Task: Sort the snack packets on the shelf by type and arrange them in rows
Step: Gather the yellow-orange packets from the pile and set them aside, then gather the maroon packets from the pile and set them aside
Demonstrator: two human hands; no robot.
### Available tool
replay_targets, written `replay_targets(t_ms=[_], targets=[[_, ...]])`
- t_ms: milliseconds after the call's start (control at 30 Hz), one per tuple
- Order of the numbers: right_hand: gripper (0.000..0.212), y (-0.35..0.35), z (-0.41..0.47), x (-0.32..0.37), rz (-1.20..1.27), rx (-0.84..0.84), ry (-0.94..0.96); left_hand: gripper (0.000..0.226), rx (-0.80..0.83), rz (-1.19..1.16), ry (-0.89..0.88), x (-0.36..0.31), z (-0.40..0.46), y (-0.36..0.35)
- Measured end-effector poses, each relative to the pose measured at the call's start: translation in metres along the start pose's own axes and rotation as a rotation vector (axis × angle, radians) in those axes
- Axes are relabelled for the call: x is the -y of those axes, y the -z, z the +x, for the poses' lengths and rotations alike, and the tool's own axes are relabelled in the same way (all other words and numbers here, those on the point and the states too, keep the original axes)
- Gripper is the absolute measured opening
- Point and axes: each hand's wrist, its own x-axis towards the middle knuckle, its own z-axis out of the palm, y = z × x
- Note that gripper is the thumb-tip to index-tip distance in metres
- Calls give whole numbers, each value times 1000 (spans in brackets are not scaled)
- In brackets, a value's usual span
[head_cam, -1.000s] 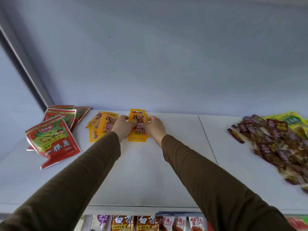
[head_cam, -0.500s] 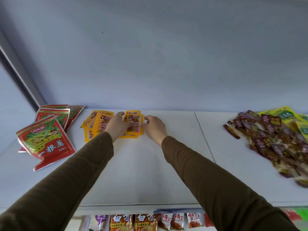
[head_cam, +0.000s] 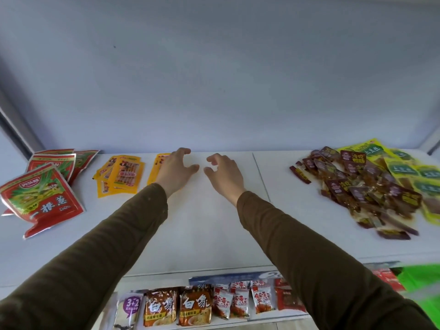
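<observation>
While your arms reach out over the white shelf [head_cam: 209, 234], the red packets [head_cam: 40, 198] lie at your far left in an overlapping pile, the nearest one tilted with its lower corner toward the front edge. Just right of them sits a loose, fanned stack of yellow packets [head_cam: 122, 176], and beside that a second yellow stack [head_cam: 156, 170] lies partly under your left hand [head_cam: 175, 173]. That hand hovers over or rests on the stack's right side with its fingers [head_cam: 184, 151] spread and curled, grasping nothing. Your right hand [head_cam: 223, 175] is close beside it over bare shelf, fingers likewise loose and half curled, empty. Past a seam in the shelf, well apart from your hands, a jumbled heap of dark brown packets [head_cam: 362, 186] spreads toward the front edge, with yellow-green packets [head_cam: 404, 167] overlapping behind it and to its right. Below the shelf's front lip, a lower row of noodle and snack packs [head_cam: 195, 306] stands upright.
</observation>
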Motion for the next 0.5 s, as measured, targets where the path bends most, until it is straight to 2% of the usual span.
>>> replay_targets(t_ms=[200,500], targets=[[39,74,-27,-57,-190,-74,62,51,48,63,-84,-65,-15,-62],[36,194,-66,-181,-365,-47,138,49,101,203,-176,-179,-52,-185]])
